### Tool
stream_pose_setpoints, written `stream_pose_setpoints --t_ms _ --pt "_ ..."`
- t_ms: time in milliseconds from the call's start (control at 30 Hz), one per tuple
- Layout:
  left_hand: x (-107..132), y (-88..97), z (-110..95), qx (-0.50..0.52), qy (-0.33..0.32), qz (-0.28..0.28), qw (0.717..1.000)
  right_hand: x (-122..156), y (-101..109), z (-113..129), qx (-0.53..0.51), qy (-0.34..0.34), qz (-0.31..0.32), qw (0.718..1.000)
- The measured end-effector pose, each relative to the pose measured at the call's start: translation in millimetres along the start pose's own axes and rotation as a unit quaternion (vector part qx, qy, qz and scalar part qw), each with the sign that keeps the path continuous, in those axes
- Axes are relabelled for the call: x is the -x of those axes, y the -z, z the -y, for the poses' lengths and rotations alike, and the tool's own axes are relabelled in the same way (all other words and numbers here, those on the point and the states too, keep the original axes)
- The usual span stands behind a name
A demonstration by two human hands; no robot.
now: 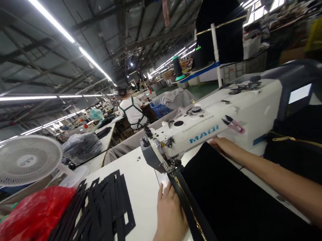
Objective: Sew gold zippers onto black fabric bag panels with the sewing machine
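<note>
A white sewing machine (211, 127) stands on the white table. Black fabric (227, 189) lies under and in front of its arm, with a gold-toothed zipper (195, 218) on a dark strip running up to the needle area. My left hand (171, 212) rests flat beside the zipper strip, fingers stretched toward the presser foot and touching the strip's left edge. Beneath the machine's arm, my right hand (222, 145) is at the far edge of the black fabric; its fingers are partly hidden, so their grip is unclear. Pink-handled thread snips (235, 125) are on the machine's front.
Black cut pieces (101, 218) are heaped on the left of the table, near a red plastic bag (31, 216) and a white fan (25, 161). More black fabric with a gold zipper (304, 139) lies right. Behind are thread cones (177, 68) and a person (134, 111).
</note>
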State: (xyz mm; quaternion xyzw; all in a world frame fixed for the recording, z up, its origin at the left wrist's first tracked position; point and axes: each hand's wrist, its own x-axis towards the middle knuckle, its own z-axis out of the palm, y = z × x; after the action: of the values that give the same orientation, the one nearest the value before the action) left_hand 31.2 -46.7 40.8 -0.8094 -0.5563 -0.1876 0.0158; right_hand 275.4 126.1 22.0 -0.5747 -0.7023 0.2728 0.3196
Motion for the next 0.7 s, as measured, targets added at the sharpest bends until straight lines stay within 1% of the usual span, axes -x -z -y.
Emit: stream_pose_setpoints --t_ms 100,200,300,367,433,500,533,567,600,633,700 --pt "-1 0.0 0 -0.001 -0.006 0.002 1.0 12 -4 6 0.113 0.022 0.026 0.993" --pt "-2 -0.2 0 -0.009 -0.006 0.007 1.0 26 -16 11 0.226 0.047 0.024 0.973" --pt "-1 -1.1 -1 -0.006 -0.002 0.004 1.0 30 -18 17 0.292 0.087 0.035 0.952" --pt "2 -2.6 -1 -0.002 0.012 -0.014 1.0 31 -15 27 0.32 0.115 0.03 0.94" --pt "7 -5.5 1 0.0 0.04 -0.052 0.998 36 -13 41 0.338 0.146 0.014 0.93" --pt "11 -10.0 5 -0.001 0.053 -0.093 0.994 50 -18 58 0.34 0.194 0.012 0.92" --pt "13 -12.7 9 -0.003 0.043 -0.103 0.994 60 -24 65 0.323 0.231 0.021 0.918" --pt "14 -15.6 12 -0.006 0.021 -0.105 0.994 71 -31 71 0.297 0.274 0.036 0.914" --pt "14 -18.5 16 -0.01 -0.008 -0.099 0.995 81 -39 74 0.249 0.325 0.052 0.911" --pt "15 -21.2 20 -0.014 -0.036 -0.09 0.995 90 -47 76 0.207 0.359 0.066 0.908" --pt "14 -25.2 26 -0.021 -0.075 -0.069 0.995 102 -60 75 0.152 0.397 0.084 0.901"
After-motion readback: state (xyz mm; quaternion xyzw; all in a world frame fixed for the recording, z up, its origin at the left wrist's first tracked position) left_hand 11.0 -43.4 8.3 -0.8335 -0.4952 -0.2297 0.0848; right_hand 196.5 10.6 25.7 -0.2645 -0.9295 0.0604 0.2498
